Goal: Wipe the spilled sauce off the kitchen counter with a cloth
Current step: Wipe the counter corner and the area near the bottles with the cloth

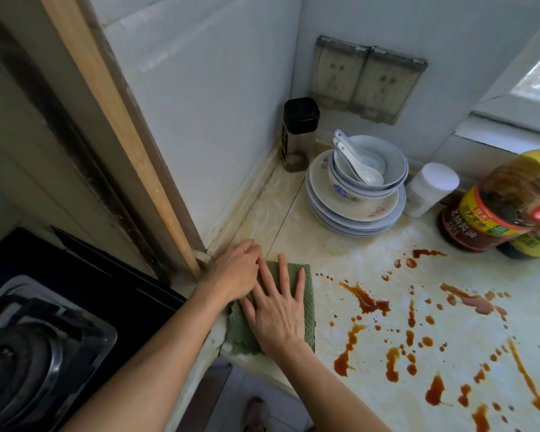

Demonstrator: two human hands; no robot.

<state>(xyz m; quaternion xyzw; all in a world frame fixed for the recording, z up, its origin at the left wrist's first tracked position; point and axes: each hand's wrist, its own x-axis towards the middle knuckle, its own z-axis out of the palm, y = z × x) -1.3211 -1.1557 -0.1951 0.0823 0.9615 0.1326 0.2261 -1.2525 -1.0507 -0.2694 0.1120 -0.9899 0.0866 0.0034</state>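
Both my hands are on the green waffle-weave cloth [306, 294], a folded rectangle at the near left corner of the pale, glossy counter [293, 219]. My right hand [278, 313] presses it flat, fingers straight and spread. My left hand [236, 271] rests at its far left edge; I cannot tell whether those fingers pinch it. Brown sauce [367, 299] lies in shiny streaks and round drops just right of the cloth.

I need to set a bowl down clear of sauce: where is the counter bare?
Bare pale counter lies between the green waffle cloth and the stacked white plates, along the wall. Rightward, brown sauce splashes cover it; labelled bottles crowd the back.
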